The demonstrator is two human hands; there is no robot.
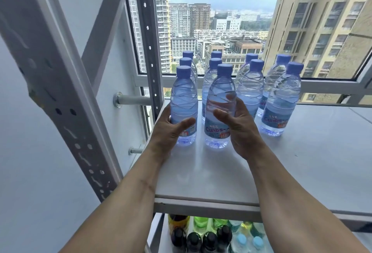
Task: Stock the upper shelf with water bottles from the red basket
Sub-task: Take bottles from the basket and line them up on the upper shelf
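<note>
Several clear water bottles with blue caps stand in rows on the white upper shelf (221, 176), in front of a window. My left hand (169, 132) grips the front-left bottle (184, 99) low on its body, thumb across its label. My right hand (241, 129) holds the front-middle bottle (221, 89), thumb in front and fingers showing through the water behind it. Both bottles stand upright on the shelf. The front-right bottle (281, 101) stands apart from my hands. The red basket is not in view.
A grey perforated shelf upright (52, 83) runs diagonally on the left, close to my left arm. A lower shelf holds dark, green and light-capped drink bottles (201, 236). The window frame (322, 87) runs behind the bottles. Bare shelf surface spreads to the right.
</note>
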